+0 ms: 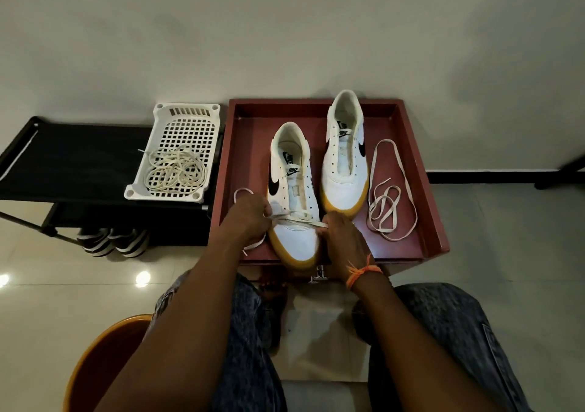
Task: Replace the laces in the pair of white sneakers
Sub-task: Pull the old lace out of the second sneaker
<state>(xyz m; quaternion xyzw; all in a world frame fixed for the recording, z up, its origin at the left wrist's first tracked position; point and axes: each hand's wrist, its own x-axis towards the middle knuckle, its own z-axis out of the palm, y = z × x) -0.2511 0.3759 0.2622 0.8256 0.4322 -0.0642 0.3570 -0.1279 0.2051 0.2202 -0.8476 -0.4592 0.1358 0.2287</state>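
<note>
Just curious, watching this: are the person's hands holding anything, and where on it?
Both hold one flat cream shoelace threaded across the near white sneaker: left hand pinches its left stretch, right hand its right stretch.

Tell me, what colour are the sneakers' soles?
Yellow-orange soles, clearest in the head view.

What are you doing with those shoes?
A person is putting a new lace into the near sneaker. The left hand and right hand each pinch one end at the lowest eyelets. The other sneaker has no lace; a spare lace lies beside it in the red tray. Old laces sit in the white basket.
</note>
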